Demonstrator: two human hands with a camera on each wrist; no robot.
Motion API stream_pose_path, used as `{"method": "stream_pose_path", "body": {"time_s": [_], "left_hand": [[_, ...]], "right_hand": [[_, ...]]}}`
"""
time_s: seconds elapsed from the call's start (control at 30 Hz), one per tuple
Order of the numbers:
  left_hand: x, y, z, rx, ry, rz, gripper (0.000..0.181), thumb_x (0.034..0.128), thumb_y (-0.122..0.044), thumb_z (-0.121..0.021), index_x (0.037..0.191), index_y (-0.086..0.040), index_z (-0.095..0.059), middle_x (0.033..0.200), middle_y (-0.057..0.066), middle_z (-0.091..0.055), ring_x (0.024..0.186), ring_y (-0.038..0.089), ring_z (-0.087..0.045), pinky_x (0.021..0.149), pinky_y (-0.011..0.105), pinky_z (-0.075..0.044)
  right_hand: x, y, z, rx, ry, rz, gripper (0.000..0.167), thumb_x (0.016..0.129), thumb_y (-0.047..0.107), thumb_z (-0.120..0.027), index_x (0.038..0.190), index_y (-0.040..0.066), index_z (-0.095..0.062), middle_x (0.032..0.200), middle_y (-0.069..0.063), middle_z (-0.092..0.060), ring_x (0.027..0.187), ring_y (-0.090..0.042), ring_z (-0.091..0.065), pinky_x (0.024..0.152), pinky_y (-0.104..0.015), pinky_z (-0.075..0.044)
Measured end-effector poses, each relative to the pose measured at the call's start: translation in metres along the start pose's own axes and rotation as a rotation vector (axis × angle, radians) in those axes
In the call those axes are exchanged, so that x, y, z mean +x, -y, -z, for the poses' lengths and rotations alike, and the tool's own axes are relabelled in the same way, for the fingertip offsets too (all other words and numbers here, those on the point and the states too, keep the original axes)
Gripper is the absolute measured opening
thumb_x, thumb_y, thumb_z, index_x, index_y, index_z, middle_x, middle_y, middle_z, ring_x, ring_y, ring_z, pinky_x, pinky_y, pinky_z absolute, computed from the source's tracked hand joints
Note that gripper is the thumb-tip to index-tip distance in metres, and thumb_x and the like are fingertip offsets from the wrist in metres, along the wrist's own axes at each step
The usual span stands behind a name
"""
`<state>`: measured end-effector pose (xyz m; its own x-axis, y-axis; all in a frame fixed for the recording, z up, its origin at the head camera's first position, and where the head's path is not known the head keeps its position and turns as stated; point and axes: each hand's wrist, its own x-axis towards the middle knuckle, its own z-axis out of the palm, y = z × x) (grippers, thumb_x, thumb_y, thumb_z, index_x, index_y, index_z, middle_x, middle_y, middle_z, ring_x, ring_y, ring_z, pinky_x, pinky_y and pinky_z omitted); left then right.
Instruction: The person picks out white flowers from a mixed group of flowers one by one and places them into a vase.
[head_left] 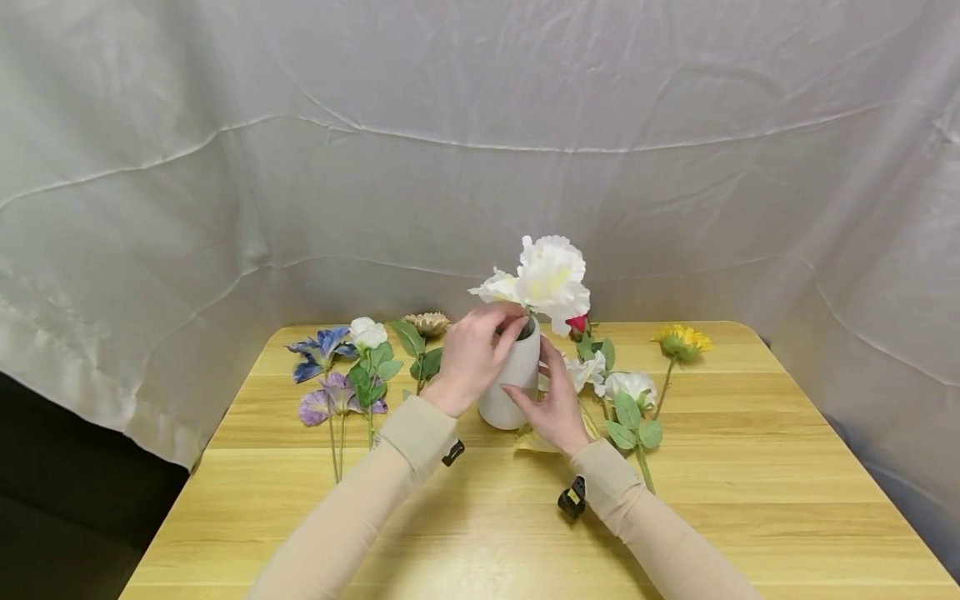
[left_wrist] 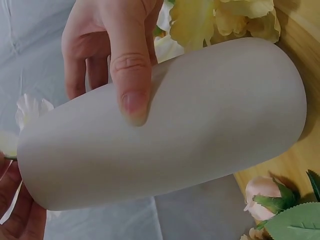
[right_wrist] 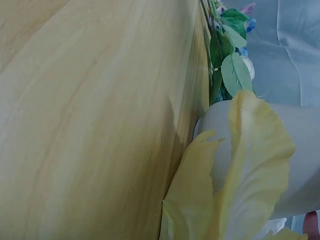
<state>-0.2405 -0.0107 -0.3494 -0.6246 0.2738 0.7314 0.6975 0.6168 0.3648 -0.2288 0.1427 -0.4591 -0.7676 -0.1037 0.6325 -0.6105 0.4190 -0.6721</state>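
Note:
A white vase [head_left: 510,387] stands upright on the wooden table, and in the left wrist view the vase [left_wrist: 200,125] looks tilted sideways. At its mouth my left hand [head_left: 478,350] pinches the green stem of a large white flower [head_left: 553,279], whose ruffled bloom rises above the rim. My right hand [head_left: 557,404] grips the vase from the right side; in the left wrist view that hand [left_wrist: 127,55] has its thumb along the front and its fingers round the far side. The stem's lower end is hidden inside the vase. Yellow petals [right_wrist: 255,160] are close beside the vase.
Left of the vase lie blue [head_left: 322,350] and purple [head_left: 333,398] flowers, a white rose [head_left: 367,333] and a beige bloom [head_left: 427,323]. To the right are a red flower [head_left: 577,322], white flowers [head_left: 632,387] and a yellow one [head_left: 682,342]. Grey cloth [head_left: 480,200] hangs behind.

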Motion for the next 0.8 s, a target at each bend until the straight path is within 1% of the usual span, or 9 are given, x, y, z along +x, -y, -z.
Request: {"method": "stream_pose_path", "body": {"time_s": [0.17, 0.33, 0.43, 0.57, 0.63, 0.7, 0.8], "left_hand": [[-0.001, 0.000, -0.003, -0.002, 0.010, -0.010, 0.017, 0.0987, -0.021, -0.064, 0.104, -0.009, -0.074, 0.105, 0.007, -0.078, 0.093, 0.022, -0.075, 0.077, 0.034, -0.063], [-0.003, -0.001, -0.005, 0.015, 0.038, -0.021, 0.017, 0.0984, -0.023, -0.065, 0.101, -0.009, -0.076, 0.103, 0.006, -0.079, 0.096, 0.024, -0.073, 0.080, 0.036, -0.062], [-0.004, -0.002, -0.005, 0.023, 0.053, -0.015, 0.018, 0.0982, -0.023, -0.065, 0.100, -0.010, -0.076, 0.103, 0.005, -0.079, 0.099, 0.025, -0.072, 0.083, 0.038, -0.060], [-0.007, -0.002, -0.005, 0.053, 0.063, -0.002, 0.019, 0.0979, -0.025, -0.065, 0.096, -0.010, -0.077, 0.100, 0.006, -0.078, 0.103, 0.026, -0.069, 0.089, 0.040, -0.057], [-0.009, -0.001, -0.006, 0.071, 0.064, -0.004, 0.020, 0.0976, -0.025, -0.065, 0.092, -0.009, -0.076, 0.096, 0.006, -0.078, 0.101, 0.027, -0.069, 0.088, 0.040, -0.057], [-0.011, 0.000, -0.006, 0.092, 0.065, -0.007, 0.021, 0.0972, -0.024, -0.066, 0.089, -0.007, -0.074, 0.090, 0.007, -0.077, 0.096, 0.027, -0.069, 0.086, 0.041, -0.056], [-0.013, 0.002, -0.007, 0.117, 0.080, -0.010, 0.018, 0.0955, -0.021, -0.067, 0.090, -0.006, -0.074, 0.087, 0.009, -0.077, 0.088, 0.027, -0.070, 0.085, 0.040, -0.056]], "right_hand": [[0.000, 0.000, 0.000, 0.012, -0.004, 0.021, 0.087, 0.081, 0.002, -0.082, 0.151, -0.006, -0.031, 0.145, -0.028, -0.047, 0.128, -0.045, -0.053, 0.101, -0.059, -0.053], [0.000, -0.001, 0.000, 0.016, -0.009, 0.034, 0.085, 0.082, 0.001, -0.081, 0.151, -0.007, -0.031, 0.146, -0.028, -0.047, 0.126, -0.044, -0.054, 0.098, -0.060, -0.054], [-0.001, -0.001, 0.000, 0.016, -0.006, 0.030, 0.086, 0.082, 0.001, -0.080, 0.151, -0.007, -0.031, 0.146, -0.029, -0.046, 0.126, -0.044, -0.054, 0.098, -0.060, -0.054], [-0.001, -0.002, -0.001, -0.009, 0.000, 0.026, 0.085, 0.081, 0.002, -0.081, 0.150, -0.009, -0.031, 0.145, -0.031, -0.047, 0.127, -0.046, -0.054, 0.099, -0.059, -0.054], [-0.001, -0.002, -0.001, -0.015, -0.001, 0.019, 0.085, 0.081, 0.004, -0.081, 0.149, -0.009, -0.032, 0.145, -0.030, -0.047, 0.128, -0.046, -0.053, 0.099, -0.059, -0.054], [-0.001, -0.002, -0.001, -0.004, -0.004, 0.010, 0.085, 0.081, 0.005, -0.082, 0.150, -0.007, -0.033, 0.145, -0.029, -0.047, 0.129, -0.045, -0.052, 0.100, -0.059, -0.053], [-0.001, -0.002, -0.001, 0.020, -0.012, 0.006, 0.087, 0.080, 0.005, -0.083, 0.151, -0.003, -0.033, 0.148, -0.025, -0.047, 0.132, -0.042, -0.049, 0.102, -0.059, -0.052]]}}
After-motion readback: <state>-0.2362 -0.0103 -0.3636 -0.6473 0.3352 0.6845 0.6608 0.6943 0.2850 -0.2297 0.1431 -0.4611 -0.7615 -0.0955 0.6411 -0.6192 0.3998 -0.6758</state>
